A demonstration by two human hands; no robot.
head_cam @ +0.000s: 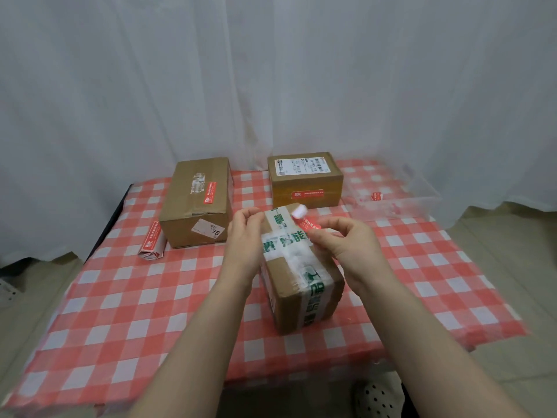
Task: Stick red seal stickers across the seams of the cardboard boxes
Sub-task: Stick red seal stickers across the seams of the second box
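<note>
Pinches red seal sticker (312, 227) in right hand (343, 245) just above the near cardboard box (301, 285) on checked cloth (120, 297), curls left hand (242, 233) against its top edge, possibly gripping, too blurred to tell.

So you've got three boxes on one checked cloth (120, 297): the left box (196, 206), the back box (304, 179) and the near box (301, 285). Red stickers, I count four singles: the left sticker (210, 193) and back sticker (307, 194) stuck on those boxes, the held sticker (310, 225) in your right hand (343, 239), and the tray sticker (376, 196) in the one clear tray (422, 188), where the other reddish bits are too blurry to count. Plus one roll (152, 244) of stickers, two hands counting your left hand (244, 233), and one shoe (376, 399).
</note>
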